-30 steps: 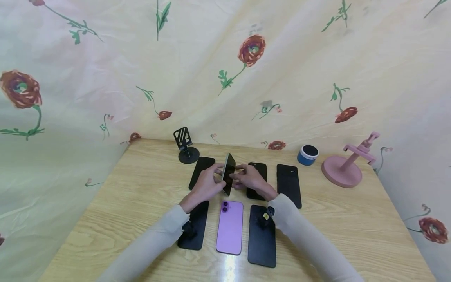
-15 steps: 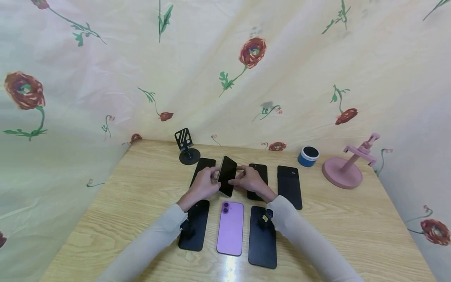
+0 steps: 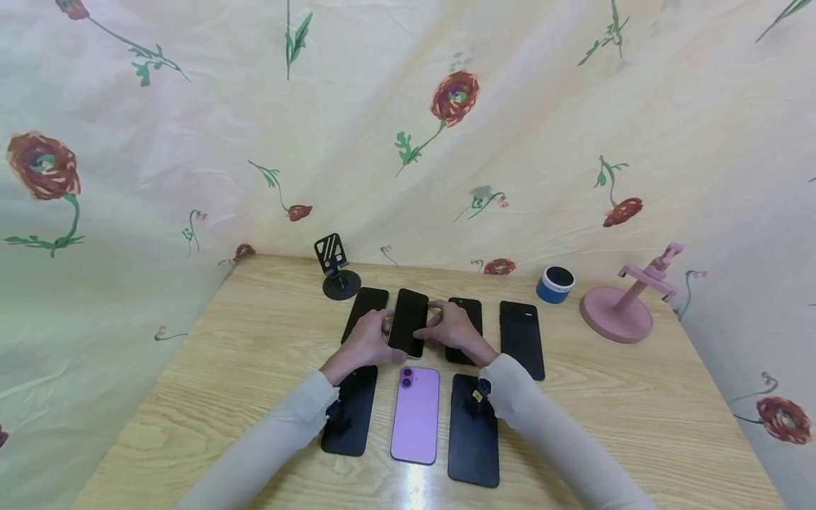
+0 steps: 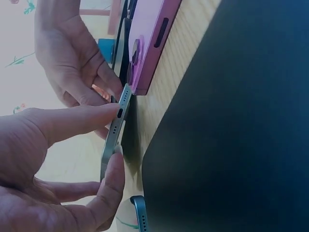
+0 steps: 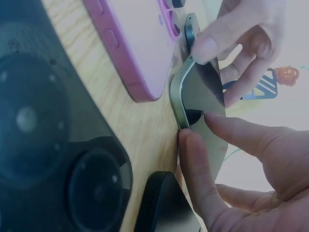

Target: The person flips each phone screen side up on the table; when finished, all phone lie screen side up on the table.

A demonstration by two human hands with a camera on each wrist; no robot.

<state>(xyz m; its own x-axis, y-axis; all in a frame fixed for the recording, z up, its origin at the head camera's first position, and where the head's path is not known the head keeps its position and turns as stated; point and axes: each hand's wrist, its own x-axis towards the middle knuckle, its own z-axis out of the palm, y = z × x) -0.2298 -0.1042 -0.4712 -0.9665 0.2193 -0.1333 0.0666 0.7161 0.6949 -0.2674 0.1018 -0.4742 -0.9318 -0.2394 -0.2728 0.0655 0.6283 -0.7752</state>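
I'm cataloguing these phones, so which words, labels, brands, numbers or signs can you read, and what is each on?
None can be read.
Held phone: no legible text on its dark screen.
Purple phone: no lettering discernible on its back.
Blue-and-white cylinder: any print is too small to read.
Rightmost black phone: a pale mark, too small to identify.

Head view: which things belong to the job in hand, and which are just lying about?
In the job:
held phone, gripped by the left hand and right hand

Just lying about, it seems:
purple phone
five dark phones
black stand
blue cylinder
pink stand
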